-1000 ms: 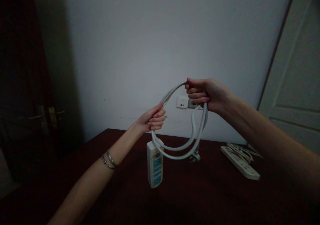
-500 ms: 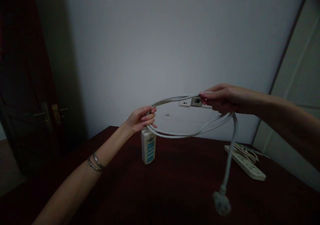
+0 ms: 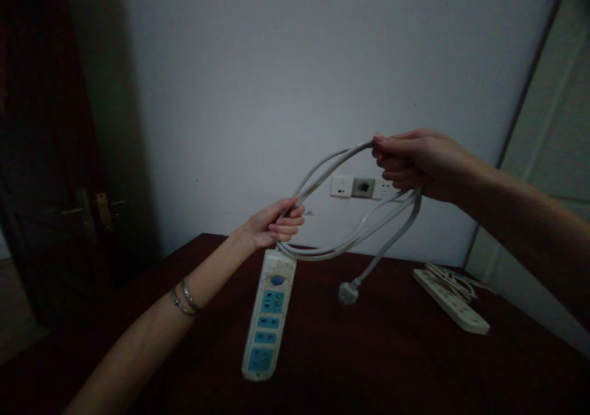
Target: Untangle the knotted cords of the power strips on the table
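Note:
A grey-white power cord [image 3: 322, 255] is stretched in loops between my two hands, above the table. My left hand [image 3: 279, 221], bracelets at its wrist, is closed round the loops at one end. Just below it hangs a white power strip [image 3: 270, 313] with blue sockets and a dark blue switch, its socket face toward me. Higher up on the right, my right hand [image 3: 410, 160] grips the other end of the loops. From beneath this hand the cord's free end drops to a plug [image 3: 349, 292], which dangles over the table.
On the right of the dark red table [image 3: 322, 353] lies a second white power strip [image 3: 454, 304], its cord bundled beside it. Wall sockets [image 3: 364, 187] sit behind the loops. A dark door [image 3: 46, 157] with a handle stands at the left.
My right hand has risen and my left has shifted slightly right. The hanging power strip has swung to show its full socket face. The plug has swung left and up.

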The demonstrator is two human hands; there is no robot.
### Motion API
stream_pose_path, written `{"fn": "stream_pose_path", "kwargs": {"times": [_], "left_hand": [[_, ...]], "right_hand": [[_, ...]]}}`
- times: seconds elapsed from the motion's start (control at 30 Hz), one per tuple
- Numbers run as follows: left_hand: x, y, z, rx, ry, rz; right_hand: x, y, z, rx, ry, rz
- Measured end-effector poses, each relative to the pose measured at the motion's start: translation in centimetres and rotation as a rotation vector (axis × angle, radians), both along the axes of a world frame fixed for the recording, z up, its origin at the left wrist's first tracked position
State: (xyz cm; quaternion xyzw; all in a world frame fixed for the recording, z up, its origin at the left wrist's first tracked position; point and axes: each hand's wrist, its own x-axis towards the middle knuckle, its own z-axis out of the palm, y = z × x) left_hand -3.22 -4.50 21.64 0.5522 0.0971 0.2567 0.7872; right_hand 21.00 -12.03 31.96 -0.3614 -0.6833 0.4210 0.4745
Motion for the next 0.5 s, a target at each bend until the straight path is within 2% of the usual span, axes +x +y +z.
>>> {"fn": "stream_pose_path", "kwargs": {"times": [0.13,0.27,0.37,0.5], "left_hand": [[0.8,-0.3,-1.1,0.116,-0.014,0.068],[0.9,0.1,-1.3,0.234,-0.010,0.062],[0.9,0.5,-0.4,0.344,0.008,0.096],[1.7,0.4,1.6,0.467,0.027,0.217]], "right_hand": [[-0.7,0.0,0.3,-0.005,0.033,0.020],[-1.2,0.3,0.6,-0.034,-0.021,0.055],[-1.7,0.4,0.7,-0.034,-0.084,0.103],[-2.1,0.9,0.9,0.007,-0.185,0.130]]}}
